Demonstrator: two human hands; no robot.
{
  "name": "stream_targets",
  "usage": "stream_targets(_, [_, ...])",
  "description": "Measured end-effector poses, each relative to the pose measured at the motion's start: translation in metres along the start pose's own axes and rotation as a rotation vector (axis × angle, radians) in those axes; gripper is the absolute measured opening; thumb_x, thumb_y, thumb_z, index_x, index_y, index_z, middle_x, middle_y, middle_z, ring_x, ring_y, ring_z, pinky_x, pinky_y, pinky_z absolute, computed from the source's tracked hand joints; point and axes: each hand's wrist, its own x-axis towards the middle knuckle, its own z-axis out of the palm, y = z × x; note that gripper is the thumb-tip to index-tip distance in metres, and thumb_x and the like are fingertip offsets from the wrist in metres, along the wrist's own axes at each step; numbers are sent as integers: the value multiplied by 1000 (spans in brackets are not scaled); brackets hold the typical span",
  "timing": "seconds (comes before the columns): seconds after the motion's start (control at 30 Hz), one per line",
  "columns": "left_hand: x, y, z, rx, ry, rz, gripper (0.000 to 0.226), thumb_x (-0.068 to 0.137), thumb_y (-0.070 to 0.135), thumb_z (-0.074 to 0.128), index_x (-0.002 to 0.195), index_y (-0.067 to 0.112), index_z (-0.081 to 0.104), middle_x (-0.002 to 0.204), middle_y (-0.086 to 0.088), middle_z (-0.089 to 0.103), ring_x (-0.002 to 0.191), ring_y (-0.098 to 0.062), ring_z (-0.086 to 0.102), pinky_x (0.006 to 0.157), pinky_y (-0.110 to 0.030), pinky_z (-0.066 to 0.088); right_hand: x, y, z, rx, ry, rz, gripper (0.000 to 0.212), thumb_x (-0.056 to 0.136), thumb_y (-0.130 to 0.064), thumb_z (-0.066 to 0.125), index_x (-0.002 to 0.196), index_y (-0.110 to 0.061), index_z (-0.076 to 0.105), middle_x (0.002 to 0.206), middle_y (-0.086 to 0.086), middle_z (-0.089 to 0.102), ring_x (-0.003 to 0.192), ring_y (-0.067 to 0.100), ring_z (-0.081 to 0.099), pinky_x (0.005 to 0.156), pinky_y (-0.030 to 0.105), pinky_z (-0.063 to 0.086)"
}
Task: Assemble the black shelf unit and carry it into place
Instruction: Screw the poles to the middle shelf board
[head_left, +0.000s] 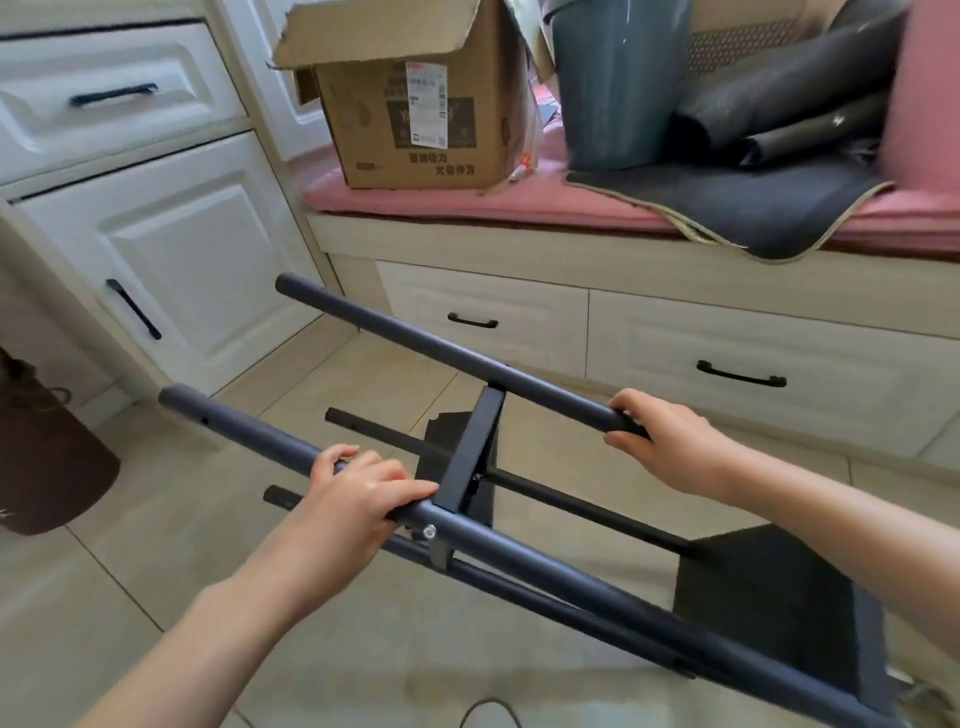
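Above the tiled floor (332, 613), each hand (left (358, 499), right (670, 441)) grips a shelf unit (470, 470) pole.

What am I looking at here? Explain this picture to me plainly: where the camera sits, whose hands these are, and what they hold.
The single picture comes from a camera worn on a person's head, looking forward and down. No machine is involved, only two bare hands. The left hand grips one long pole of a black shelf frame, and the right hand grips the other, holding the frame tilted above the tiled floor. A flat crossbar joins the two poles. Behind them, a cardboard box and a grey bin sit on a pink cushioned bench with drawers underneath.
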Motion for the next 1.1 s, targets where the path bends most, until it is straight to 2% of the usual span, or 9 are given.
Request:
stream_targets(0.1, [23, 4, -32, 138, 113, 66, 65, 39, -12, 96, 94, 20, 80, 74, 7, 69, 70, -21, 71, 79, -61, 54, -8, 2, -21, 93, 66, 14, 19, 99, -26, 55, 117, -20, 51, 104, -1, 59, 98, 21, 57, 93, 44, 46])
stream_targets(0.27, [59, 19, -67, 291, 218, 162, 64, 43, -12, 95, 95, 22, 81, 73, 6, 70, 73, -24, 71, 92, -67, 48, -27, 18, -37, 386, 147, 66, 16, 97, -20, 59, 110, -26, 52, 102, -5, 62, 93, 10, 59, 74, 22, 44])
stream_targets(0.63, [109, 57, -63, 350, 347, 282, 52, 50, -9, 91, 87, 26, 81, 76, 6, 69, 94, -26, 71, 118, -60, 20, -64, 61, 11, 972, 356, 195, 22, 90, -4, 65, 102, -23, 66, 91, -10, 71, 87, 4, 66, 79, 25, 46])
stream_targets(0.73, [112, 66, -56, 334, 383, 278, 53, 50, -12, 89, 90, 21, 81, 89, -2, 72, 108, -30, 69, 114, -60, 15, -68, 69, 27, 1084, 396, 217, 19, 88, 0, 65, 98, -16, 66, 82, -7, 70, 81, 8, 65, 78, 28, 45])
stream_targets(0.8, [109, 69, -51, 317, 452, 224, 57, 55, -17, 83, 100, 17, 80, 117, -12, 70, 127, -34, 59, 115, -62, 20, -72, 72, 40, 1150, 403, 210, 18, 88, 2, 65, 97, -14, 64, 75, -9, 67, 75, 4, 62, 76, 28, 43])
stream_targets(0.9, [97, 78, -41, 20, 583, 74, 74, 72, -21, 68, 136, 17, 64, 158, -7, 40, 151, -30, 27, 121, -53, 26, -75, 72, 58, 1267, 376, 204, 20, 88, 2, 65, 97, -15, 64, 75, -8, 66, 73, 3, 62, 76, 28, 43])
stream_targets(0.97, [91, 90, -38, -524, 602, -115, 89, 86, -14, 60, 152, 40, 37, 163, 13, 26, 151, -10, 26, 115, -21, 35, -75, 71, 66, 1340, 341, 199, 22, 88, 2, 65, 95, -18, 64, 77, -5, 64, 75, 7, 60, 77, 28, 44])
stream_targets(1.03, [92, 109, -30, -1022, 516, -361, 90, 96, 2, 60, 151, 57, 16, 153, 22, 40, 130, 10, 48, 96, -3, 42, -75, 70, 69, 1351, 320, 178, 24, 89, 3, 64, 92, -21, 63, 78, -3, 60, 76, 9, 57, 78, 29, 44])
stream_targets(1.1, [97, 119, -19, -1181, 460, -499, 81, 96, 11, 65, 155, 43, 19, 132, 22, 57, 111, 18, 56, 93, -4, 46, -76, 68, 71, 1287, 310, 141, 23, 89, 2, 63, 90, -21, 61, 77, -5, 56, 76, 9, 53, 79, 30, 41])
